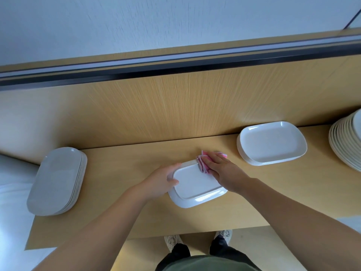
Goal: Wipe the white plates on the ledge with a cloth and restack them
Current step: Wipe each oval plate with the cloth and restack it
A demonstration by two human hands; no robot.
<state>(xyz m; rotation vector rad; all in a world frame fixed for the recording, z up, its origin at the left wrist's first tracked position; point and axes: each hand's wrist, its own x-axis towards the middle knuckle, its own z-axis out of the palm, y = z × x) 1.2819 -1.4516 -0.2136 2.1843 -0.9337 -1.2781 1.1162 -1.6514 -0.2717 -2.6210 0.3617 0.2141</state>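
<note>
White plate (pixel 195 184), pink cloth (pixel 203 163) — pale stripes, light wood-grain ledge (pixel 136 163), white plate stacks (pixel 271 143), dark trousers (pixel 179 253)

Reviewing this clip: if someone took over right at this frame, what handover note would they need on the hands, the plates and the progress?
Left hand: grips the left edge of the single plate lying on the ledge.
Right hand: fingers flat, pressing the pink cloth onto the plate's far right corner.
Plates: left stack at the ledge's left end, rectangular stack to the right, round stack at the right frame edge.
Done: cannot tell which stacks are already wiped.
Left: finish wiping this plate, restack it, then continue with the rest.
</note>
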